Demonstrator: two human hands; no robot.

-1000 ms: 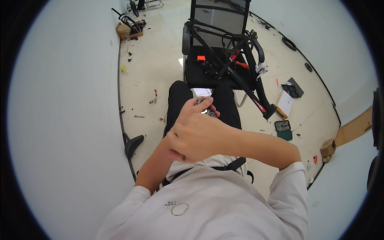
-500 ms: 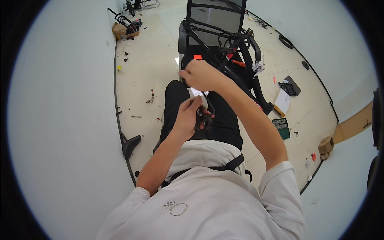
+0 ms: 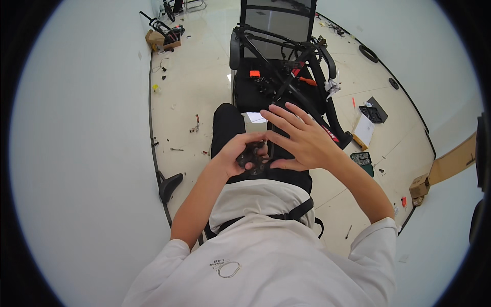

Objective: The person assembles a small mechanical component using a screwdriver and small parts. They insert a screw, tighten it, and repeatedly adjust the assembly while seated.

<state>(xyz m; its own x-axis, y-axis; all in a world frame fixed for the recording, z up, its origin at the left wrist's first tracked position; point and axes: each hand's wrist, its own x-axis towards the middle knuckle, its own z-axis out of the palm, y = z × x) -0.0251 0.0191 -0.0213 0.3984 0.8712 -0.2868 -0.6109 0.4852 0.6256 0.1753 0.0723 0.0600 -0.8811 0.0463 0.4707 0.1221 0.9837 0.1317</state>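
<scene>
My left hand [image 3: 231, 152] is closed around a small dark metal bicycle part [image 3: 250, 158] above my lap; its exact kind cannot be made out. Beside it, my right hand [image 3: 307, 142] is spread wide with nothing in it, fingers pointing up and left, thumb close to the part. Just beyond my knees a black bicycle frame [image 3: 333, 122] leans across a mesh office chair [image 3: 279, 20]. On the seat lie an orange block [image 3: 254, 74] and an orange-handled tool [image 3: 308, 81].
A black saddle [image 3: 170, 188] lies by the left wall. To the right are a green case of small parts [image 3: 362, 159], a black tool case [image 3: 371, 113] and a cardboard box [image 3: 419, 186]. Another carton [image 3: 173, 44] holds bicycle parts at the far left.
My right hand has come down from near the chair's edge, moved right and opened from a closed shape. My left hand has turned the part slightly and still holds it.
</scene>
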